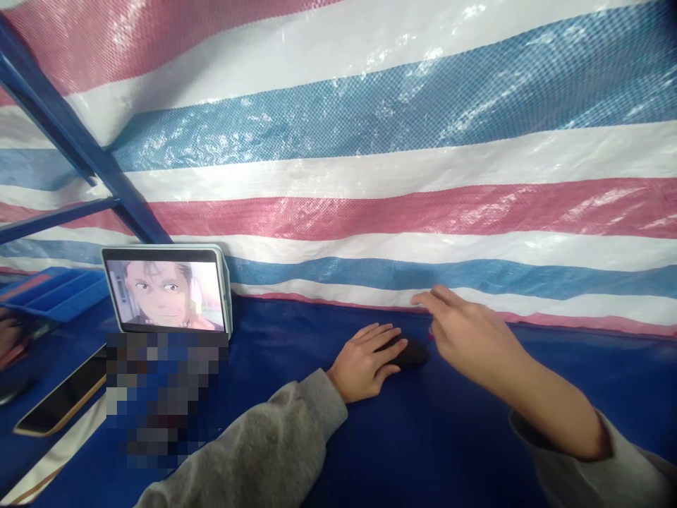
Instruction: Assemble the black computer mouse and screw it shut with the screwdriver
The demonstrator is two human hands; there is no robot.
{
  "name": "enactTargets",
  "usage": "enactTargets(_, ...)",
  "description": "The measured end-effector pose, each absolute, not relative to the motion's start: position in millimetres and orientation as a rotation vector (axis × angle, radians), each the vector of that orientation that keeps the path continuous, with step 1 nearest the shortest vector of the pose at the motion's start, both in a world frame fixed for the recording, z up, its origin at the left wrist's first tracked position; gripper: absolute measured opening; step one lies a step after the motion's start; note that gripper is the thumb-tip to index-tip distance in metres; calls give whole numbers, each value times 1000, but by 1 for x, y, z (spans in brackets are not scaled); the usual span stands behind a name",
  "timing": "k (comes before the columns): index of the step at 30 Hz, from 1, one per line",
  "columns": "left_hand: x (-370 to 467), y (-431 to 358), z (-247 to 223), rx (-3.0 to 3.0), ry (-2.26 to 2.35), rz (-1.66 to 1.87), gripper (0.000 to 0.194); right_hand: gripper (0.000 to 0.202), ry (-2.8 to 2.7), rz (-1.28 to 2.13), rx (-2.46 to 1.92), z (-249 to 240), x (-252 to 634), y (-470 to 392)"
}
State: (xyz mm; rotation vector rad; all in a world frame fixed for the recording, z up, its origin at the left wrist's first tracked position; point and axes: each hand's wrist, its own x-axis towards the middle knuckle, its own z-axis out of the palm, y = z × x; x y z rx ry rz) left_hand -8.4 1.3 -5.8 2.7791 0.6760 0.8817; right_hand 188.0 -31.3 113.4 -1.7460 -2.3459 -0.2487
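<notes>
My left hand [367, 363], in a grey sleeve, rests on the blue surface with its fingers over one end of a dark, rounded computer mouse [412, 351]. The fingers partly cover the mouse, pressing it against the surface. Just beyond its right end is my right hand [459, 330], raised a little, with bent fingers drawn together and the index finger pointing left. A small reddish bit [431, 331] shows beside the right fingers; what it belongs to is hidden.
A tablet or phone in a pale case [228, 289] stands at left, playing an animated picture. Nearby lie a phone [66, 391] and a pixelated patch. A blue compartment tray [63, 293] and another person's blurred hand [10, 342] are far left. Striped sheeting [370, 212] hangs behind, beside a blue frame [127, 204].
</notes>
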Motion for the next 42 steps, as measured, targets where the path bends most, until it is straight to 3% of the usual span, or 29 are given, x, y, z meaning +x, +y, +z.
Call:
enactTargets(4,-8,1,-6,2791,663,891,40,30,-2421,-186,-1587,114,187,-31)
enactTargets(10,-8,2,-6,2792,667,876,41,34,-2407,-202,-1684,117,188,-32)
enactTargets(24,-8,2,-6,2801,668,885,41,24,-2291,-242,-1895,115,188,-30)
enactTargets(28,-8,2,-6,2803,670,885,40,33,-2379,-106,-1686,116,187,-32)
enactTargets(31,-8,2,-6,2796,662,911,40,26,-2375,-40,-1687,117,185,-32)
enactTargets(42,-8,2,-6,2797,672,896,41,24,-2305,-144,-1774,116,185,-32)
